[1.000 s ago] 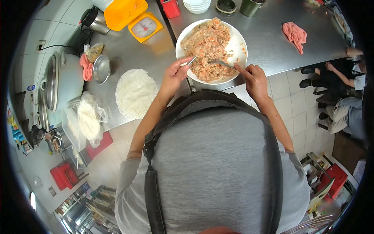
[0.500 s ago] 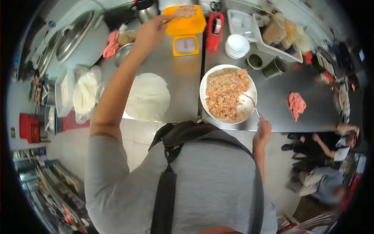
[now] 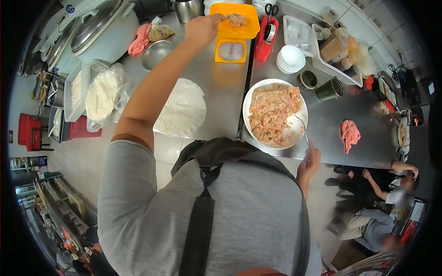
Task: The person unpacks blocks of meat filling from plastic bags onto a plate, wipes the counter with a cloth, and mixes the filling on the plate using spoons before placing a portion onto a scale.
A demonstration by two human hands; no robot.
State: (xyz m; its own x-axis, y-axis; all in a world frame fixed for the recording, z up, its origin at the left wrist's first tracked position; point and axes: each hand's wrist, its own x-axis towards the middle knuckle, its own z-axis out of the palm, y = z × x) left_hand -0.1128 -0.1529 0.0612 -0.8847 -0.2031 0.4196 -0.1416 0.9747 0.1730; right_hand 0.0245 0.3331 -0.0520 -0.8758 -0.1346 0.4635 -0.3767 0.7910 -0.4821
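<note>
My left hand [image 3: 202,30] reaches out over the yellow tray [image 3: 252,22] on the kitchen scale [image 3: 231,50], its fingers closed round a thin utensil that is mostly hidden. A small portion of minced filling [image 3: 236,20] lies at the utensil's end, over the tray. My right hand [image 3: 311,161] grips the handle of a fork [image 3: 304,129], whose head rests in the white plate [image 3: 247,94] beside the large mound of filling [image 3: 272,110]. Left of the plate, a round white wrapper sheet [image 3: 184,109] lies flat on the steel counter, partly behind my left arm.
Near the scale stand a red tape dispenser [image 3: 264,46], white bowls [image 3: 291,59] and green cups [image 3: 330,89]. A metal bowl [image 3: 157,54], bagged white sheets [image 3: 102,96] and large pots are at left. A pink cloth [image 3: 350,135] lies right. People sit at far right.
My left hand has gone from the plate to the yellow tray with its utensil. The filling there now looks like a smaller clump. My right hand has moved back along the fork's handle.
</note>
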